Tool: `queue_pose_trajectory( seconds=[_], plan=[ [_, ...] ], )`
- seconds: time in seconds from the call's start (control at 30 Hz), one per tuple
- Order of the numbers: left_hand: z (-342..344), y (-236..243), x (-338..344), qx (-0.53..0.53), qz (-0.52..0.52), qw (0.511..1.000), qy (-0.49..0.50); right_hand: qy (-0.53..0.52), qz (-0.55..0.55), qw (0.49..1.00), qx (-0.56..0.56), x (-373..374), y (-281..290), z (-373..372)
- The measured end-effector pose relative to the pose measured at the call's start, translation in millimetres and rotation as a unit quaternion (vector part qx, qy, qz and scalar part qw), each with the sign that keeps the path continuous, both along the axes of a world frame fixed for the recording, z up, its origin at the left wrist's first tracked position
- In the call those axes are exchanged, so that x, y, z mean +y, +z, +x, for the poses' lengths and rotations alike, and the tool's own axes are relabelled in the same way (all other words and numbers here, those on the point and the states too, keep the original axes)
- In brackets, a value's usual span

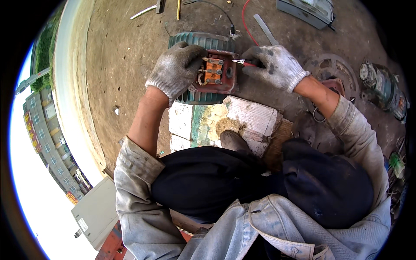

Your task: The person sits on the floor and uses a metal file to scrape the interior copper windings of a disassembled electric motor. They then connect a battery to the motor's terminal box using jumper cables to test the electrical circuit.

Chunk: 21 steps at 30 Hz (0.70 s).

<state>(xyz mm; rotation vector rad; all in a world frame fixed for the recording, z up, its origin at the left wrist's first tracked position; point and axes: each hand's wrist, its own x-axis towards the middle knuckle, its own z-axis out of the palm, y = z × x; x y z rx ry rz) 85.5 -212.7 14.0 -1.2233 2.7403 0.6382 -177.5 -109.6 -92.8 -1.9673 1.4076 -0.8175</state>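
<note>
A green electric motor with a ribbed housing (203, 98) lies on the ground before me. Its rust-red terminal box (236, 82) is uncovered, showing an orange terminal block (213, 71) with metal bolts and short leads. My left hand (178, 68), in a dirty white-and-grey work glove, is closed at the block's left side; its fingertips are partly hidden, and what they pinch is unclear. At the box's right, my gloved right hand (277, 66) grips a red-handled crocodile clip (243, 63). The clip's metal jaws point left, toward the block, apart from its bolts.
A flattened cardboard sheet (260, 119) lies beneath my shoe (234, 141). Beyond the motor are a red cable (245, 21), a black cable (216, 8), a flat metal strip (265, 29) and a grey case (305, 13). Another greenish machine (385, 91) lies far right.
</note>
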Motion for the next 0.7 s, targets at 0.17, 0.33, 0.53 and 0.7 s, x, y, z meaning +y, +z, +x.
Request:
queue_pose_trajectory(
  seconds=[0.17, 0.33, 0.53, 0.7],
  plan=[
    [-13, 3, -3, -0.036, -0.006, 0.999, -0.016, -0.006, 0.006, 1.0, 0.01, -1, 0, -6],
    [-15, 3, -7, -0.038, -0.004, 0.999, -0.037, -0.012, 0.003, 1.0, -0.019, 0, 0, -6],
    [-22, 3, -10, -0.038, -0.001, 0.998, -0.057, -0.016, 0.044, 0.998, -0.029, -2, 5, -8],
    [3, -1, -2, 0.071, 0.046, 0.995, 0.045, -0.006, 0.049, 0.998, -0.045, -5, 2, -3]
  ],
)
